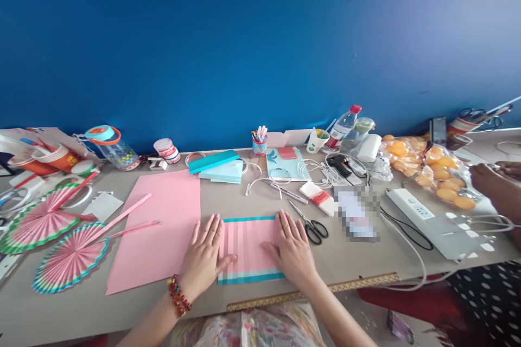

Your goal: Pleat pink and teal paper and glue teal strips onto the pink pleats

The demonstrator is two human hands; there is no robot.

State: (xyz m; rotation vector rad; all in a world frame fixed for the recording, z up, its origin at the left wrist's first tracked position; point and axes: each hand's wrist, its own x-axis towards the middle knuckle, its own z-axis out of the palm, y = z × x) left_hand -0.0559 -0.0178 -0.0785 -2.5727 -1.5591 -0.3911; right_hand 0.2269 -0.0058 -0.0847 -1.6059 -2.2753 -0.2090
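A pink paper (254, 249) with blue strips along its top and bottom edges lies in front of me, creased with upright folds on its left part. My left hand (205, 255) rests flat at its left edge, fingers spread, thumb on the paper. On the right edge lies my right hand (293, 249), also flat with fingers apart. Neither hand grips anything. Left of my left hand is a large pink sheet (163, 227). Two pleated pink fans, one with a blue rim (71, 257) and one with a green rim (36, 219), lie farther left. Black-handled scissors (315, 230) lie beside my right hand.
Behind are teal strips (214, 161), a pen cup (259, 145), white cables (317, 171) and a bottle (344, 127). To the right lie a power strip (411, 206) and bagged orange balls (443, 173), near another person's hand (488, 187). A patterned strip (317, 290) runs along the front edge.
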